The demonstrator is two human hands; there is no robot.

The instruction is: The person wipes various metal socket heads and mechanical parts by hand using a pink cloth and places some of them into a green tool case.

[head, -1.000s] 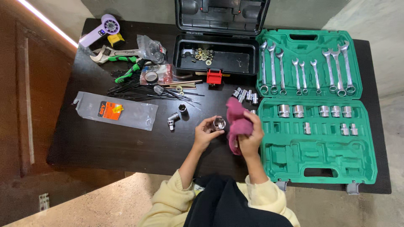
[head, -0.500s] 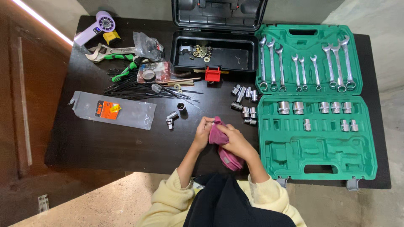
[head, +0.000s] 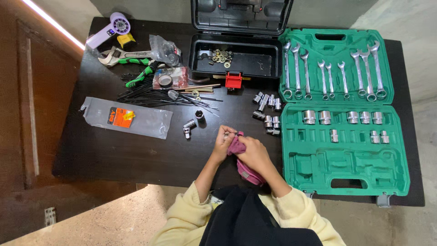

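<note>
Soft, even overhead light is falling across the dark table (head: 136,155), casting only faint shadows. The chrome wrenches (head: 332,75) are catching small glints. A bright strip is glowing at upper left; focus is holding sharp throughout.

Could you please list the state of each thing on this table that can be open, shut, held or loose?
Black toolbox: open, lid up.
Green socket case: open flat, several slots bare.
Left hand: closed on a socket.
Socket: held, mostly hidden.
Right hand: pressing the pink cloth on it.
Loose sockets: outside the case.
</note>
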